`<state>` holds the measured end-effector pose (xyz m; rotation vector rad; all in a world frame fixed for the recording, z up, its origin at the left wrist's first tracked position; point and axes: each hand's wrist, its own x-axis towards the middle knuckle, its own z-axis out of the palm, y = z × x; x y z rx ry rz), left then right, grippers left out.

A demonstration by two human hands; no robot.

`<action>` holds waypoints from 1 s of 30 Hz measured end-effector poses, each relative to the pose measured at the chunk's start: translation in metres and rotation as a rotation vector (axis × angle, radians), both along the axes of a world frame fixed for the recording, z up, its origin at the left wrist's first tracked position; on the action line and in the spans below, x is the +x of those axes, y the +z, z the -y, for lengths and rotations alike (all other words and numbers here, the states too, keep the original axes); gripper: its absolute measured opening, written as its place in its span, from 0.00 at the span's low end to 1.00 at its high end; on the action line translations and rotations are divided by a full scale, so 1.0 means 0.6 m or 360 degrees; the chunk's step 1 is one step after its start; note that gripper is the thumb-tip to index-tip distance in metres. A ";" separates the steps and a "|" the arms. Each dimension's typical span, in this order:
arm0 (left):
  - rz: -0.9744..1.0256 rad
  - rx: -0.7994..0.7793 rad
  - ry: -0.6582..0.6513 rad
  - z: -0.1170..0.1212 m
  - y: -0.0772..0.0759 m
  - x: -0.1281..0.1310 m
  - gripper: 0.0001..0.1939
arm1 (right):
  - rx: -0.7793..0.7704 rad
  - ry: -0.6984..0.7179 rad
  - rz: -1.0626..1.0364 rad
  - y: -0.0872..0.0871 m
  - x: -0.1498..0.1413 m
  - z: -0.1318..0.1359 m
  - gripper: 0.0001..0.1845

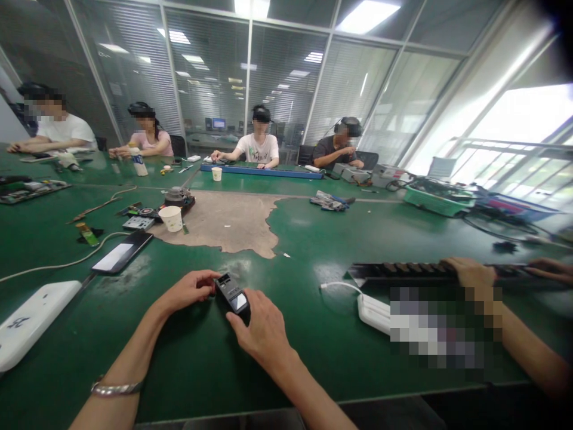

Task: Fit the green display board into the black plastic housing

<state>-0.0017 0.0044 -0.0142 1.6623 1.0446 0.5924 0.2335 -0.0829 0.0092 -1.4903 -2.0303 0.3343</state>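
A small black device (pixel 231 294) with a shiny little screen lies on the green table (pixel 340 239) in front of me. My left hand (pixel 188 289) pinches its far left end with curled fingers. My right hand (pixel 262 325) grips its near end, fingers closed over it. A metal bracelet (pixel 115 389) circles my left wrist.
A dark phone (pixel 122 252), a white flat device (pixel 31 319), a paper cup (pixel 172 218) and small parts lie to the left. A white power strip (pixel 373 310) and a black keyboard (pixel 416 272) sit right, under a co-worker's hands (pixel 470 275). Several people sit at the far side.
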 end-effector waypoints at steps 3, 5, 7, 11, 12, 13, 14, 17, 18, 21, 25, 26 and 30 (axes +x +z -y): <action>-0.0005 0.0031 -0.0046 -0.001 -0.003 -0.002 0.25 | 0.0040 -0.0015 -0.0030 -0.010 -0.002 0.003 0.20; -0.0027 0.0064 -0.0057 -0.002 -0.005 -0.003 0.25 | 0.0064 -0.0024 -0.0057 -0.015 -0.004 0.003 0.20; -0.0051 0.0098 -0.0068 -0.002 -0.004 -0.003 0.25 | 0.0076 -0.0027 -0.0084 -0.019 -0.004 0.002 0.19; -0.0075 0.0181 -0.0086 -0.002 -0.001 -0.001 0.24 | 0.0111 -0.0006 -0.0154 -0.021 -0.003 -0.002 0.18; -0.0073 0.0188 -0.0083 -0.001 0.000 0.000 0.24 | 0.0120 0.0004 -0.0179 -0.021 -0.003 -0.003 0.17; -0.0067 0.0188 -0.0076 -0.001 0.000 0.000 0.25 | 0.0129 0.0010 -0.0206 -0.020 -0.002 -0.003 0.17; -0.0060 0.0183 -0.0071 -0.001 0.001 0.001 0.25 | 0.0141 0.0014 -0.0236 -0.020 -0.002 -0.003 0.17; -0.0068 0.0183 -0.0063 0.001 0.003 0.002 0.22 | 0.0192 0.0030 -0.0340 -0.015 -0.001 -0.003 0.19; -0.0083 0.0185 -0.0063 0.001 0.004 0.003 0.20 | 0.0213 0.0033 -0.0384 -0.013 0.000 -0.004 0.20; -0.0116 0.0172 -0.0044 0.002 0.005 0.003 0.19 | 0.0274 0.0005 -0.0520 -0.005 0.006 -0.009 0.21; -0.0176 0.0164 -0.0027 0.000 0.002 0.004 0.26 | 0.0326 -0.0137 -0.0568 -0.002 0.023 -0.024 0.22; -0.0209 0.0175 -0.0026 0.000 0.002 0.005 0.27 | 0.0334 -0.0183 -0.0543 -0.004 0.027 -0.028 0.22; -0.0325 0.0243 -0.0018 -0.001 0.002 0.008 0.25 | 0.0292 -0.0335 -0.0366 -0.019 0.040 -0.039 0.23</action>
